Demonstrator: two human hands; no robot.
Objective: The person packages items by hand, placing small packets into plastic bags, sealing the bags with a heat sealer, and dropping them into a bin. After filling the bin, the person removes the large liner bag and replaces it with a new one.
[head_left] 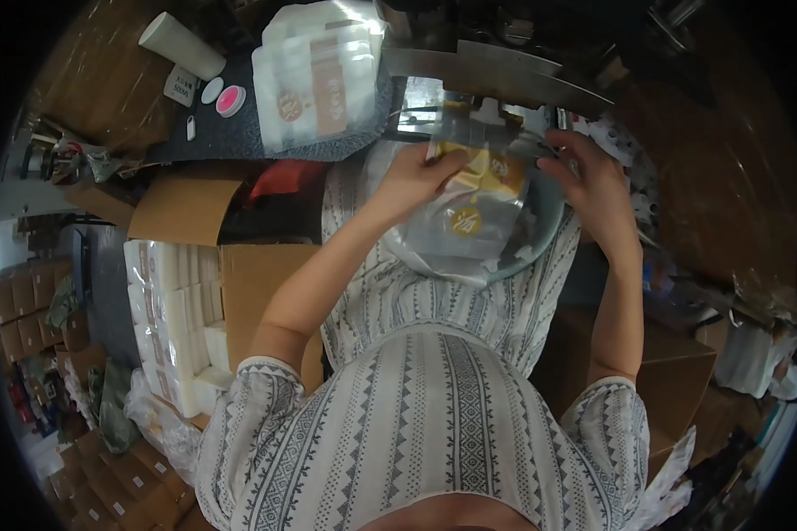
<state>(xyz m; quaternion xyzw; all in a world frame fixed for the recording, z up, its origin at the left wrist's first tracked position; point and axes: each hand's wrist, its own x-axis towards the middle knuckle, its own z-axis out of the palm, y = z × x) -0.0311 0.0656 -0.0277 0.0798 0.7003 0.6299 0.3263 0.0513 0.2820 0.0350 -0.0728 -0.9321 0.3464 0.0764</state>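
My left hand [419, 180] pinches the upper left edge of a clear plastic bag [496, 212] with yellow print. The bag hangs over a light blue-green basin [551, 226] between my knees. At the bag's upper right, my right hand [589, 183] is raised with thumb and fingers apart, close to the metal edge of a machine [505, 73]. Nothing can be made out between those fingers. A stack of printed clear bags [314, 84] lies on the dark padded surface, up and to the left of my left hand.
A white cup [181, 44] and a round pink pot [230, 101] are at the upper left. Below them, an open cardboard box [270, 292] adjoins stacked white packs [173, 310]. Another cardboard box [664, 389] stands at my right side, and white rolls lie behind my right hand.
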